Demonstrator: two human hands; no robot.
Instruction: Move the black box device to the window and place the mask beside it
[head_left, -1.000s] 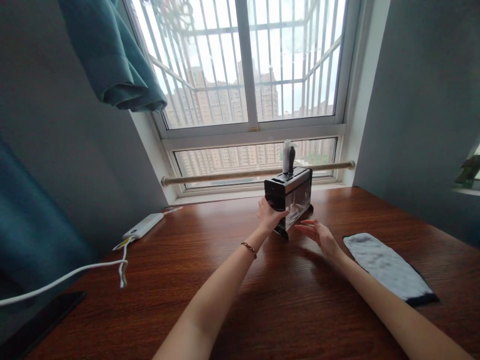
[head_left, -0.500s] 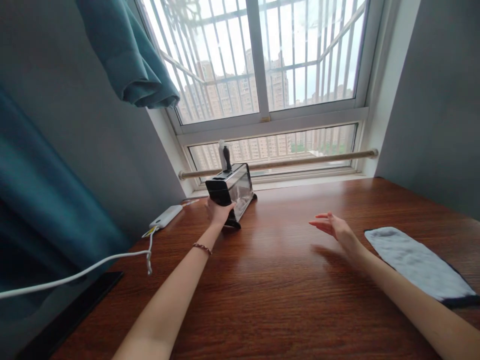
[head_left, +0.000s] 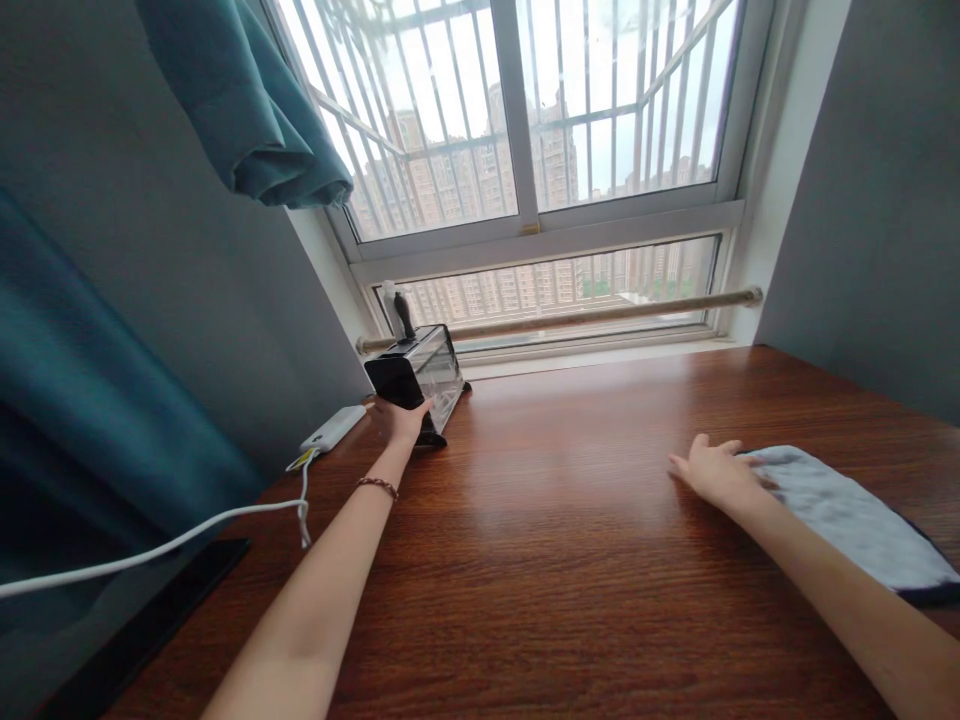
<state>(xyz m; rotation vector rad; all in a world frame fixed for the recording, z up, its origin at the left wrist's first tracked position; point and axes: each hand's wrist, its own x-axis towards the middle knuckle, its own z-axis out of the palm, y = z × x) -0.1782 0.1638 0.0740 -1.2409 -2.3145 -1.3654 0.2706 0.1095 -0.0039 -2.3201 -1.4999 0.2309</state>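
At the left back of the table, my left hand is wrapped round the lower near end of a knife block. The block has clear sides and a black front panel. A dark handle sticks up from its top, with something whitish beside it. On the right, my right hand has its fingers apart and holds nothing. Its fingertips reach over the near-left end of a pale grey-blue cloth with a dark edge; whether they touch it I cannot tell.
The brown wooden table runs up to a barred window with a horizontal rail. A white power strip with a white cable lies along the left edge. Blue curtains hang at the left.
The knife block has shifted left with my left hand gripping it. My right hand has moved right and turned palm down, from bare table to the cloth's end.
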